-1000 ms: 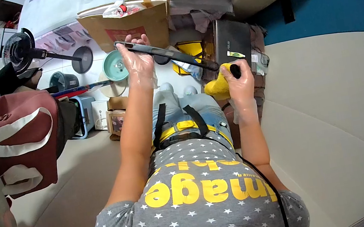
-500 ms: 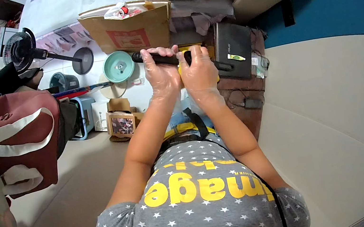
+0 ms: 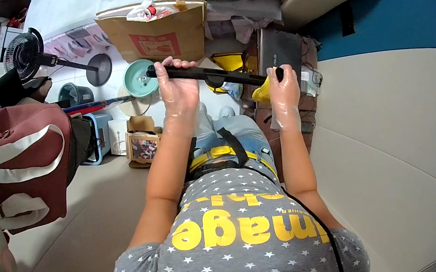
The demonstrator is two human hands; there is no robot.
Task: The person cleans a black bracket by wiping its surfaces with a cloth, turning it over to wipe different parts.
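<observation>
A long black bar-shaped object (image 3: 234, 77) is held out in front of me, slanting down from left to right. My left hand (image 3: 178, 88), in a clear plastic glove, grips its left end with the fingers over the top. At the right end is my right hand (image 3: 284, 93), also gloved and closed around a yellow cloth (image 3: 261, 93). The cloth lies against the bar's right end, and a short black tip shows between the right fingers. What the bar is cannot be made out.
Beyond my hands stand a cardboard box (image 3: 156, 40), a teal basin (image 3: 138, 80) and a black fan (image 3: 24, 55). A dark red bag (image 3: 32, 161) lies at the left. A black laptop-like item (image 3: 280, 50) and cables are at the right, beside a beige sofa (image 3: 389, 124).
My hands were close together half a second ago and are now far apart along the bar. The right hand moved right with the yellow cloth, and the left hand shifted left.
</observation>
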